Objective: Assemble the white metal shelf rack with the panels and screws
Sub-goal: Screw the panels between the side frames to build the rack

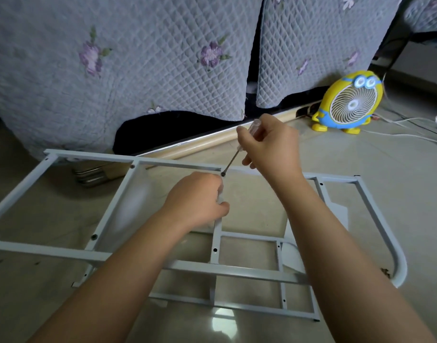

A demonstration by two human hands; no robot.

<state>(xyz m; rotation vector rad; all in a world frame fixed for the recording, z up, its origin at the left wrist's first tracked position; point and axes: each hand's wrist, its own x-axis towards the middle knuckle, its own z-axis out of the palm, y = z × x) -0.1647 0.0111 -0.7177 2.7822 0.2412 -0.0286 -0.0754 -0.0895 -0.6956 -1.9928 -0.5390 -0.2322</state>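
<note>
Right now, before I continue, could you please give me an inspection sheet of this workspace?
Surface: glossy floor, bearing the frame.
Job's things: white metal frame; screwdriver tip on a screw at a far-rail joint.
Clutter: yellow cartoon fan standing beyond the frame.
Hands: left hand grips a frame bar; right hand holds the screwdriver handle.
Cables: white cables on the floor, far right.
Surroundings: grey quilted cover with purple flowers, behind.

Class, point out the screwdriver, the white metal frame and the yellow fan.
Clear-handled metal screwdriver (231,160), head view, on its thin shaft.
White metal shelf frame (93,157), head view, on its far rail.
Yellow cartoon-shaped plastic fan (350,101), head view, on its white grille.
</note>
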